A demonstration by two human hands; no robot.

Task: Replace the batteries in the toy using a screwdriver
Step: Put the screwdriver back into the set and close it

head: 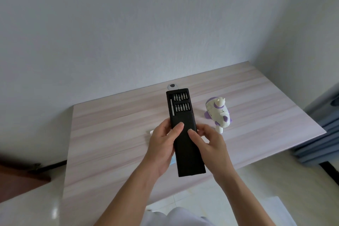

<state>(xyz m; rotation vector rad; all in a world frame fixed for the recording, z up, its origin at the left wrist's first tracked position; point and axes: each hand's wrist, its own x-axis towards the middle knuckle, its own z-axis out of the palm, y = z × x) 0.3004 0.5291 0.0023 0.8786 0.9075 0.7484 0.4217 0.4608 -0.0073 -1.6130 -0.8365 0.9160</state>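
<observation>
- The screwdriver (172,107) lies in the slid-out tray (180,95) of a black case (187,148). It is a thin grey shaft along the tray's left edge, just beyond the left hand's fingertips.
- The case's long axis runs away from the person. The tray sticks out of the far end, past both hands, with two rows of bits (181,106) beside the driver.
- The left hand (163,145) grasps the sleeve from its left side with the thumb laid across the top. The right hand (211,145) clasps the right edge the same way. Together they hold the case above the worktop (110,124).
- I judge the left hand nearer the driver, as it is on that side of the tray. Either hand would have to let go of the sleeve to pick it out.
- The toy (218,113), white and purple, stands on the worktop beyond the right hand and out to its far side, not touching it.
- The fingers under the case are hidden.
- A small white thing (151,132) peeps out behind the left hand, and something bluish (172,162) shows under the case. I cannot tell what either is.
- I see no batteries plainly.
</observation>
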